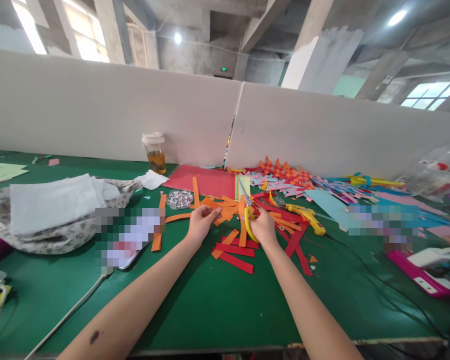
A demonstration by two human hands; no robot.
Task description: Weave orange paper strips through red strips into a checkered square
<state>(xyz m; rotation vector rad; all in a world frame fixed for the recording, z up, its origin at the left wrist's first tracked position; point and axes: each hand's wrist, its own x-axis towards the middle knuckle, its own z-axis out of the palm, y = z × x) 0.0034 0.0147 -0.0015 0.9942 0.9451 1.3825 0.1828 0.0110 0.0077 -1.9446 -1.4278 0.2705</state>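
Observation:
My right hand (263, 226) is closed around the yellow handles of a pair of scissors (249, 220), whose metal blades point up and away from me. To the left of it, my left hand (202, 224) pinches a piece of orange felt (212, 203) between thumb and fingertips. Orange strips lie around and beneath both hands. Several red strips (235, 250) are scattered just below, between the hands. A yellow glue gun (307, 216) lies right of my right hand, its cord running off to the right.
Left of my hands are a round pack of shiny gems (180, 199), a phone (133, 245) on a white cable and a floral cloth bag (56, 242). A lidded cup (155, 155) stands by the white partition (97, 105). At right are woven pieces (285, 172) and a pink power strip (423, 280).

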